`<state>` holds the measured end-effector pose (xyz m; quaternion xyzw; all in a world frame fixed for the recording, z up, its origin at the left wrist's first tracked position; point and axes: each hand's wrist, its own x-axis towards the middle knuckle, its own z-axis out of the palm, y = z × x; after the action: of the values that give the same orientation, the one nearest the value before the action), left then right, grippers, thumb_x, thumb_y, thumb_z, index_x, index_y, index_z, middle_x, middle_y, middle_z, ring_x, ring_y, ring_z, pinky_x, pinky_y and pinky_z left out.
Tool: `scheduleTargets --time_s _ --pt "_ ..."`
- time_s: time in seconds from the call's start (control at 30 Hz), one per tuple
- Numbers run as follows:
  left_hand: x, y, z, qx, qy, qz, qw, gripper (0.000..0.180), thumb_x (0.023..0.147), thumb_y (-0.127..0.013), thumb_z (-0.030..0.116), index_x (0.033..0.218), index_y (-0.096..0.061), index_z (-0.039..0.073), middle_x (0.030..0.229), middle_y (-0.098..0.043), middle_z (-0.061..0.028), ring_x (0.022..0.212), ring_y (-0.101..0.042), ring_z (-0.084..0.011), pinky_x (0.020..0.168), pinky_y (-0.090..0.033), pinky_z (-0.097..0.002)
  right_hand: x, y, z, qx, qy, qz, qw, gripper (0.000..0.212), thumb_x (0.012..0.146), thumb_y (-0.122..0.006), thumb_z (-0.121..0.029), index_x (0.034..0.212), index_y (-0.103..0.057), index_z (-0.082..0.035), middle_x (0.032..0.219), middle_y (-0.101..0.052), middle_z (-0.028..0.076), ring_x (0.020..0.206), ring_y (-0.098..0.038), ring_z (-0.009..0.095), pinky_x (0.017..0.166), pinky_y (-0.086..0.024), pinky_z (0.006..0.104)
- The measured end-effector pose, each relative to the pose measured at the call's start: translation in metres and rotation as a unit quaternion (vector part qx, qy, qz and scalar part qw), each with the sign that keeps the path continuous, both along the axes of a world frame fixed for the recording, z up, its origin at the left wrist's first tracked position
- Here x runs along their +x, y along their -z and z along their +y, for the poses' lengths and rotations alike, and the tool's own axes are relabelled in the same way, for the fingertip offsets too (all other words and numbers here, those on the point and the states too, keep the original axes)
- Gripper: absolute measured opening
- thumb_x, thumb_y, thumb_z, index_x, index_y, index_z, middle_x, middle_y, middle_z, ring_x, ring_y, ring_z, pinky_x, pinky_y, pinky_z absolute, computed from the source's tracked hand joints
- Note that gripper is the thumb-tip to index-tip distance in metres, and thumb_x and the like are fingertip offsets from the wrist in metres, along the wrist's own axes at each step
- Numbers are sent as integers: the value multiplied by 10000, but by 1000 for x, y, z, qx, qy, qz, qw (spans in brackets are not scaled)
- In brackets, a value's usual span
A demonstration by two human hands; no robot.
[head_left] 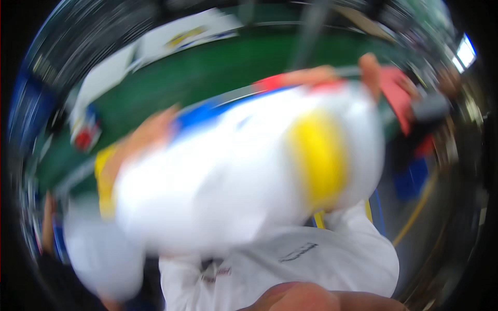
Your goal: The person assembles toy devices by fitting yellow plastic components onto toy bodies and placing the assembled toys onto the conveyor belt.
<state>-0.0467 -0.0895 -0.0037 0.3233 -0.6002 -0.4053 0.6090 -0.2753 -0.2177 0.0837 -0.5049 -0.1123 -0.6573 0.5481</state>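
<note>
A large white cloth piece (207, 192), probably a garment, fills the middle of the view and is strongly blurred. It has a yellow band (319, 158) on its right part, and blue (202, 118) and red patches along its far edge. My left hand (142, 137) is closed on the cloth's far left edge, beside another yellow strip (105, 181). At the far right edge my right hand (314, 76) grips the same piece, its fingers partly hidden and smeared.
A green table (218, 78) lies beyond, with white cloth pieces (189, 36) at its back left and a small red-and-white item (84, 137) nearer. On the right, another person's hand (409, 85) is beside red cloth (395, 96). Another person's arm (49, 220) shows far left.
</note>
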Motion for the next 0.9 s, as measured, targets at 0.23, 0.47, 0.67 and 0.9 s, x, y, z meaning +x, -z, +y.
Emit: scheduleTargets --time_s 0.23,0.47,0.67,0.9 --pt "22 -6 26 -306 -149 34 940 624 927 -520 459 1397 -451 54 1344 -535 -221 1262 -515 -355 1134 -335 -447 -10 8 -18 -19 -21 106 994 1352 519 -944 -494 1501 -131 -44 1265 -512 169 1140 -561 278 958 -495 376" --pt "89 39 18 -126 -403 149 894 575 924 -557 362 1391 -438 49 1303 -543 -244 1243 -522 -341 1115 -360 -443 0 32 -26 179 -32 233 955 1310 469 -953 -505 1452 -220 -43 1178 -564 160 1056 -585 237 906 -495 358" --pt "-61 -55 3 118 -443 -185 869 777 884 -547 414 1437 -306 -76 1432 -403 -254 1315 -431 -375 1123 -344 -431 -2 50 -15 -198 104 77 972 1271 555 -946 -442 1471 -165 -36 1218 -545 167 1073 -586 237 911 -493 362" --pt "-15 -37 38 40 -495 94 863 875 836 -476 584 1384 -374 -91 1379 -432 -327 1250 -470 -457 1106 -341 -481 0 67 -2 -108 -13 26 994 1275 591 -868 -578 1482 -158 -6 1235 -526 156 1091 -551 228 940 -453 353"
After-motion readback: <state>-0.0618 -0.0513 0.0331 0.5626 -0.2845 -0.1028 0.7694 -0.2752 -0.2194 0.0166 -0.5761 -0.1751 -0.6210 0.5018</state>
